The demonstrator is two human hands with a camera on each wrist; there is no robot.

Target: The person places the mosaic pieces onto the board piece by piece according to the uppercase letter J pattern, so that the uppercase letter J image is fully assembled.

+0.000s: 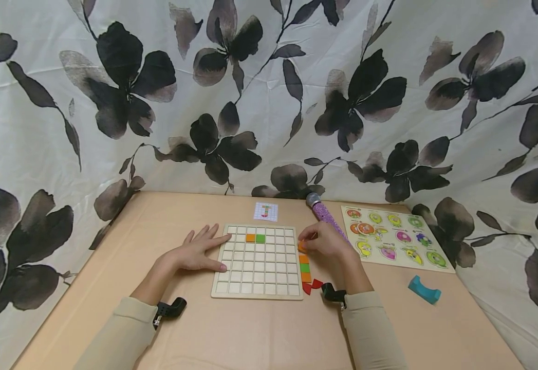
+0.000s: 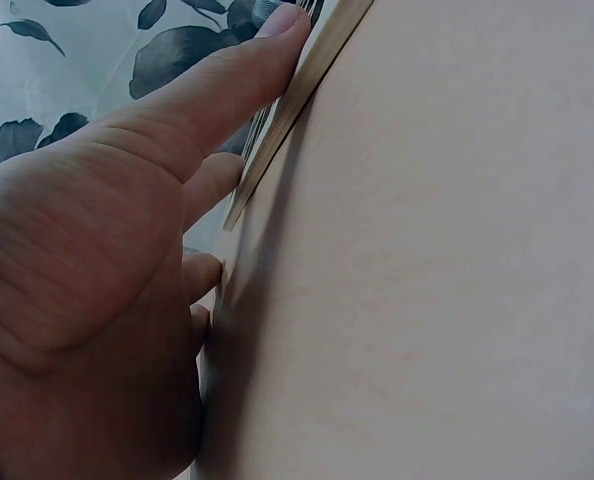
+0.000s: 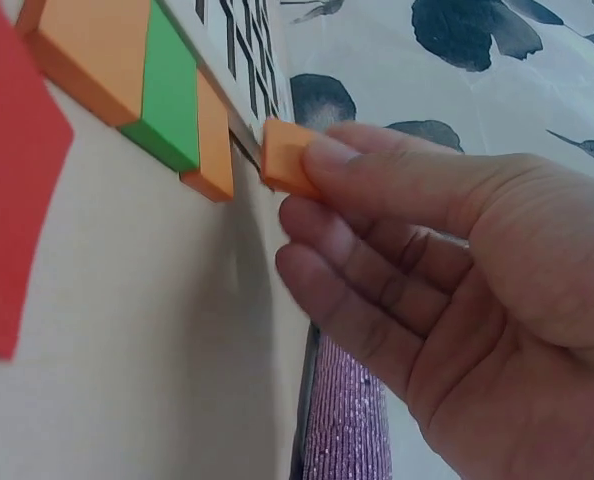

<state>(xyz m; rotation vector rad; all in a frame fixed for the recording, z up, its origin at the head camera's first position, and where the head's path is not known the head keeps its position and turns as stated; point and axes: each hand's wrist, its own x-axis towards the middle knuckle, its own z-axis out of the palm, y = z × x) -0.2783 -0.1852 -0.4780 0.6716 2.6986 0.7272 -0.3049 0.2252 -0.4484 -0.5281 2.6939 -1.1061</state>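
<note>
A wooden grid board (image 1: 259, 277) lies on the table, with one orange tile (image 1: 250, 238) and one green tile (image 1: 260, 238) side by side in an upper row. On the board's left edge rests my left hand (image 1: 198, 253), fingers spread, thumb and index fingertip touching it. My right hand (image 1: 326, 241) pinches an orange square tile (image 3: 287, 157) between thumb and fingers, just off the board's right edge. Below it, a column of orange and green tiles (image 1: 304, 267) runs along that edge, with red curved pieces (image 1: 316, 283) at the bottom.
Behind the board lies a small pattern card (image 1: 266, 211) with a coloured J shape. A purple glittery microphone (image 1: 324, 213) is beyond my right hand. Farther right are a fruit picture sheet (image 1: 398, 236) and a teal curved block (image 1: 424, 290). Floral cloth (image 1: 278, 128) hangs behind the table.
</note>
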